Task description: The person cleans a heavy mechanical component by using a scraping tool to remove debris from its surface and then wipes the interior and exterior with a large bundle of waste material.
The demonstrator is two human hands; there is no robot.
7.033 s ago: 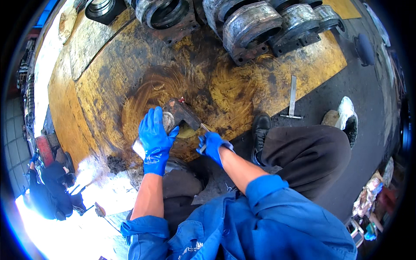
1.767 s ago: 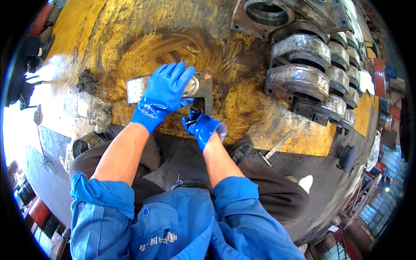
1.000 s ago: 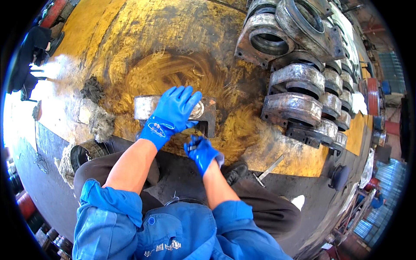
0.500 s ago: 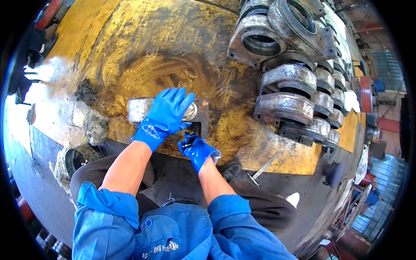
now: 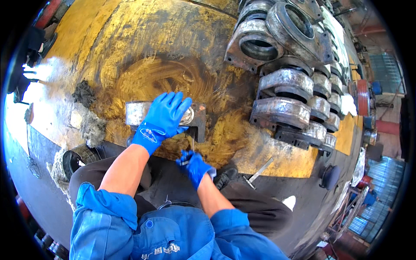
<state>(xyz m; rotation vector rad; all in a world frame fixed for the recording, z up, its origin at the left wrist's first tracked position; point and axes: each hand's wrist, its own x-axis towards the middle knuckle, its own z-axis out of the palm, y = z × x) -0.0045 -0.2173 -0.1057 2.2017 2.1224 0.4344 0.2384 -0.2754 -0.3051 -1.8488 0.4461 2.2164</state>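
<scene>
A bearing-housing-like metal casting [image 5: 138, 113] with a worn silvery curved side lies in front of me on the stained yellow sheet. My left hand [image 5: 161, 119], in a blue rubber glove, rests on top of it, fingers stretched out and slightly apart. Close to me, below the casting's squared dark end [image 5: 199, 125], my gloved right hand [image 5: 195, 168] is closed around a thin-shafted hand tool [image 5: 193, 144]. Its slim shaft points up toward the casting; the grip is mostly hidden by my fingers, and I cannot tell its exact kind.
Similar ring-shaped castings [image 5: 284, 110] are stacked at the right. A hammer-like T-shaped tool [image 5: 259, 172] lies near the sheet's front edge. Grey rags [image 5: 92, 128] and a dark round can [image 5: 78, 159] are on the left. A dark round object [image 5: 331, 177] stands at the right.
My right hand has drawn back toward me from the casting's end, and the tool's thin shaft now shows. My left hand stays on the casting. The view has shifted slightly.
</scene>
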